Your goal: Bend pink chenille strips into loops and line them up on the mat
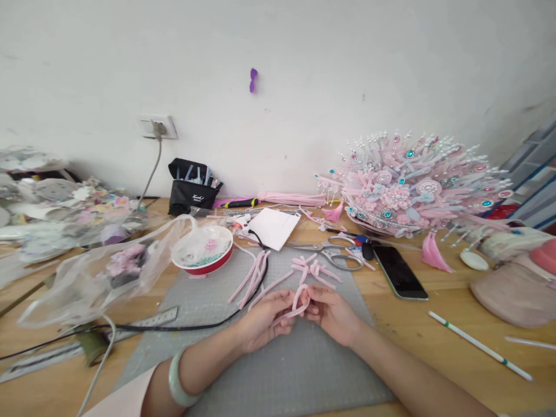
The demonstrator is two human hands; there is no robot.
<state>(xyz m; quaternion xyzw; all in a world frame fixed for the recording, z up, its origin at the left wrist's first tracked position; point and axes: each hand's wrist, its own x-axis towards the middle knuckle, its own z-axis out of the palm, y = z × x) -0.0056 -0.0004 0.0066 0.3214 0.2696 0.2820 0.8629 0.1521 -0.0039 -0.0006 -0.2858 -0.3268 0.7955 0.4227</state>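
Left hand [270, 315]: pinches pink strip [296, 300].
Right hand [332, 315]: also pinches it.
Pink strip: looped between, lower part toward counter's [402, 333] left edge.

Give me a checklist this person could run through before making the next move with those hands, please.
1. Pink strip held by both hands: ok; the left hand and right hand both grip it, bent into a loop.
2. Scissors uncovered: ok; they lie beyond the hands.
3. Mat free of clutter: not ok; a cable and loose strips lie on it.
4. Cable clear of the left wrist: cannot tell; it passes very near.
5. Phone off the mat: ok; it lies on the wood.
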